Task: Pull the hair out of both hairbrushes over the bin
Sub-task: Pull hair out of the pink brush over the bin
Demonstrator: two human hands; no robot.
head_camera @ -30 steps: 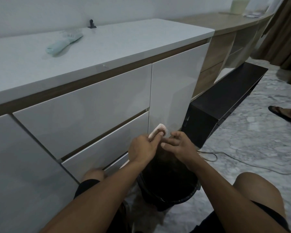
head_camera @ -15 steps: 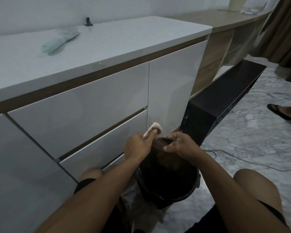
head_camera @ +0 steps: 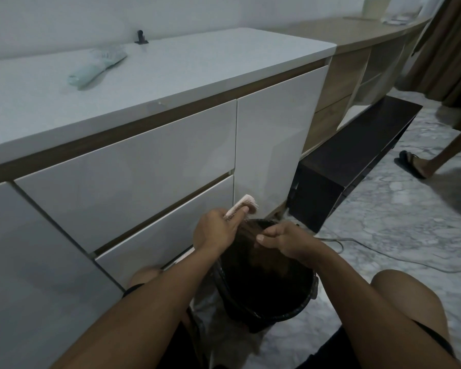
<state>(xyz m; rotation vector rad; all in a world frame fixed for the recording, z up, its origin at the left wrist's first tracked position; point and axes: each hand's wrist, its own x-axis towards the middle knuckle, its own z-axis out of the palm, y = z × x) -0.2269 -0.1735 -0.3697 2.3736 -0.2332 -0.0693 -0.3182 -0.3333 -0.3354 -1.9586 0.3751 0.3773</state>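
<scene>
Both hands have dropped lower toward the bin since a second ago. The left hand (head_camera: 215, 230) grips the pink hairbrush (head_camera: 56, 206), fingers wrapped round it, just above the black bin (head_camera: 264, 312). The right hand (head_camera: 285, 239) pinches brown hair (head_camera: 246, 235) beside it. The mint hairbrush (head_camera: 96, 67) sits up on the white counter (head_camera: 197, 65), well away from either hand

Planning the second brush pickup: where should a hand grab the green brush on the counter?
Probably the handle, from above. The green brush lies flat on the counter, handle toward the front edge, head toward the wall, so the handle is the nearer, narrower part, with clear space around it.
</scene>
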